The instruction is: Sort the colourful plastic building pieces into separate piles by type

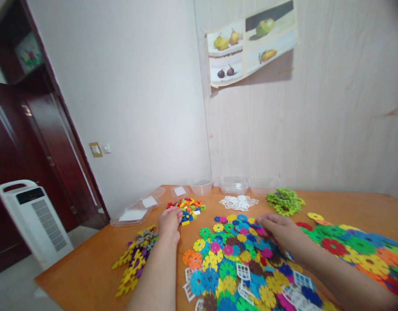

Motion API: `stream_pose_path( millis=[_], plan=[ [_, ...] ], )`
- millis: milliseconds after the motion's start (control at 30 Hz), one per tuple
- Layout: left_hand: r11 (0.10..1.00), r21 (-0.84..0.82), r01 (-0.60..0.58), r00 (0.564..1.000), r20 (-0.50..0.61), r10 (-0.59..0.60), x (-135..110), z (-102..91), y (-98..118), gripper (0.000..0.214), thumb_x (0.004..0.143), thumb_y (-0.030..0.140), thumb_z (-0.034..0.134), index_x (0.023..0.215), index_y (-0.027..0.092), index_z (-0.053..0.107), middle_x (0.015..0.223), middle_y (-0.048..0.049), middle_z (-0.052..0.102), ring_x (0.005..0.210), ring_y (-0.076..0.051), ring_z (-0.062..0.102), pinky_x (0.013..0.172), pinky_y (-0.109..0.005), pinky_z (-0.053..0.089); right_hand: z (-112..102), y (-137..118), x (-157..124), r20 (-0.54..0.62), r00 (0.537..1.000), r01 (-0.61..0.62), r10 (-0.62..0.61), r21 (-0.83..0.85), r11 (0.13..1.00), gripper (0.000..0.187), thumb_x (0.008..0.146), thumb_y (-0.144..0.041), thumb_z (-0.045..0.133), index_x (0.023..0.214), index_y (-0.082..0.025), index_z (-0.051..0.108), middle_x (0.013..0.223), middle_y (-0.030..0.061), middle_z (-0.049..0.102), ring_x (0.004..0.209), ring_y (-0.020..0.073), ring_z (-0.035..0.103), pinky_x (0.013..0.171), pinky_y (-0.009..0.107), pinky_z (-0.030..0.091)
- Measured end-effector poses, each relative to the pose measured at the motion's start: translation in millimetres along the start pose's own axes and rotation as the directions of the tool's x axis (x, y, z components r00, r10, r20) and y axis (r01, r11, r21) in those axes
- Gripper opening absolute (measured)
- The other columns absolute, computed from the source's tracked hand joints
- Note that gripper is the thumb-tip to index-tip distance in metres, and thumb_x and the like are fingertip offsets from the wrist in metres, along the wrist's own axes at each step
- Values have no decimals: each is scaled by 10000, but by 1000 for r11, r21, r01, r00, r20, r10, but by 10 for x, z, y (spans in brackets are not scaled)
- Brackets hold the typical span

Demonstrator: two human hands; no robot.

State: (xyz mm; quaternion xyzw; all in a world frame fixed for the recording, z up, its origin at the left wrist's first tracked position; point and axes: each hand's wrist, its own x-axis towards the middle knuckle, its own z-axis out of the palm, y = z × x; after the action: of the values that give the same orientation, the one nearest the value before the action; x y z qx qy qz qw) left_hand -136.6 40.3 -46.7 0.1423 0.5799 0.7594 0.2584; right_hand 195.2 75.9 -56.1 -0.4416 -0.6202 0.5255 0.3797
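Note:
My left hand [169,222] is beside the heap of small building bricks [187,207], its fingers drawn together; whatever they may hold is hidden. Over the far right part of a wide spread of coloured notched plastic discs [227,270] is my right hand [278,231]. Its fingers are pinched together near the discs, and I cannot make out what is between them. White window-shaped plastic pieces [243,272] lie among the discs. More of these white pieces [238,202] form a small pile farther back.
Yellow, purple and grey interlocking pieces [132,263] lie left of my left forearm. Green interlocking pieces [284,201] are heaped at the back right, and larger discs [361,246] at the far right. Clear plastic containers [234,185] and lids [130,217] line the table's [91,263] back and left edge.

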Motion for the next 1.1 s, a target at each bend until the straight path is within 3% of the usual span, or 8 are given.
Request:
stream_pose_path(
  millis=[333, 533, 800, 1100],
  plan=[
    [996, 73, -53, 998, 27, 51, -118, 59, 64, 139, 705, 159, 624, 845, 156, 617, 724, -19, 666, 621, -94, 624, 589, -200, 468, -23, -52, -12, -35, 999, 19, -20, -48, 999, 287, 798, -465, 566, 720, -190, 559, 519, -59, 475, 443, 76, 357, 443, 219, 239],
    [987, 125, -106, 978, 190, 81, -328, 176, 123, 180, 704, 271, 650, 844, 158, 642, 772, -29, 699, 628, -94, 616, 579, -196, 433, -11, -186, -93, 2, 1000, 31, -30, -17, 999, 346, 795, -517, 577, 684, -196, 514, 513, -62, 455, 461, 80, 372, 453, 213, 255],
    [865, 343, -367, 828, 545, 135, -594, 271, 98, 258, 721, 419, 637, 750, 162, 648, 761, -48, 699, 664, -155, 622, 640, -261, 451, 7, -310, -185, 142, 981, 161, -135, -197, 967, 370, 830, -539, 561, 697, -197, 517, 560, -52, 460, 479, 83, 366, 453, 218, 268],
    [738, 407, -539, 717, 682, 148, -625, 335, -58, 261, 762, 445, 588, 743, 188, 629, 709, -4, 669, 679, -176, 609, 634, -261, 437, -19, -721, -510, 343, 911, 357, -230, -376, 855, 217, 893, -367, 536, 785, -188, 595, 617, -26, 527, 535, 87, 433, 477, 212, 328]
  ],
)
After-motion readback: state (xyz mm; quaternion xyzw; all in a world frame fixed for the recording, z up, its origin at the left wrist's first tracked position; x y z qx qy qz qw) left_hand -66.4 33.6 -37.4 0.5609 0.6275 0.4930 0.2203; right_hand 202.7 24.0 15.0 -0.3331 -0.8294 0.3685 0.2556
